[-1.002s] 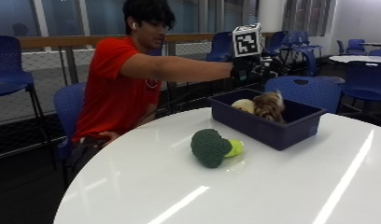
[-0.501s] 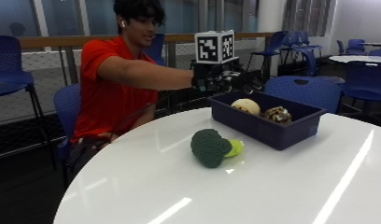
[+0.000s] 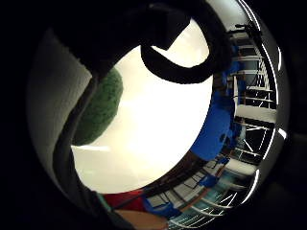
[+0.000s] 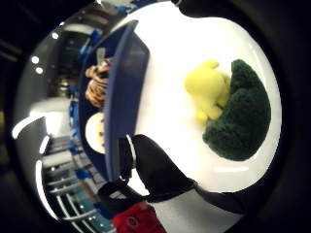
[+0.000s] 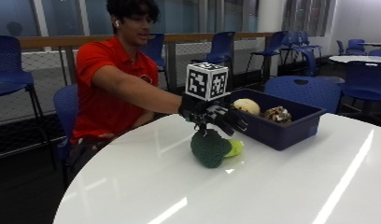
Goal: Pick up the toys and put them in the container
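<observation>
The green toy [image 5: 209, 148] lies on the white table [image 5: 252, 186] with the yellow toy [image 5: 235, 147] touching its container-facing side, both just beside the blue container [image 5: 284, 126], and directly above the green one hovers the right hand [image 5: 213, 116], fingers relaxed and holding nothing.

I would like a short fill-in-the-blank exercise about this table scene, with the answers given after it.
1. The green toy lies on the white ____.
2. The small toy touching the green one is ____ in colour.
3. The blue container already holds ____ toys.
4. The gloved right hand hovers just above the ____ toy, holding nothing.

Answers: table; yellow; two; green
</observation>
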{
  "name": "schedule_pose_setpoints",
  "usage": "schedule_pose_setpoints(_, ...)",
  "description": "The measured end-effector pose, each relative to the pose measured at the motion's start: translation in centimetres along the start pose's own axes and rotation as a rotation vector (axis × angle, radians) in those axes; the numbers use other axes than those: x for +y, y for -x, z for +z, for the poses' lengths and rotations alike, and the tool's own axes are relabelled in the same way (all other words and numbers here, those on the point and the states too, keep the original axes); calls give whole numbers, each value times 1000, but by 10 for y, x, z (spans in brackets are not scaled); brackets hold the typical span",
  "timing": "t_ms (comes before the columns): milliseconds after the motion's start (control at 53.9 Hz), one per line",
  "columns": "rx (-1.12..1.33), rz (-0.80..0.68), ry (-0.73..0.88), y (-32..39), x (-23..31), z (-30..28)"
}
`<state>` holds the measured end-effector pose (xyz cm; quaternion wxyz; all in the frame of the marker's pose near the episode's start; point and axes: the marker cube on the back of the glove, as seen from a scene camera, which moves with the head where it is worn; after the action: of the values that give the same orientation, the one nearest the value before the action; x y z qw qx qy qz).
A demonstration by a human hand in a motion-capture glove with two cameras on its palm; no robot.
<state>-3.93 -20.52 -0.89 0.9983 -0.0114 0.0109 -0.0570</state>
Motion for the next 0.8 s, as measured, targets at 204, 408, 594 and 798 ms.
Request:
schedule_pose_setpoints(204, 46, 26, 109, -4, -3, 31)
schedule_pose_setpoints(408, 53, 42, 195, -13, -5, 62)
schedule_pose_setpoints(594, 44, 43, 188, -19, -10, 67)
schedule_pose_setpoints(798, 47, 73, 145, -18, -20, 68)
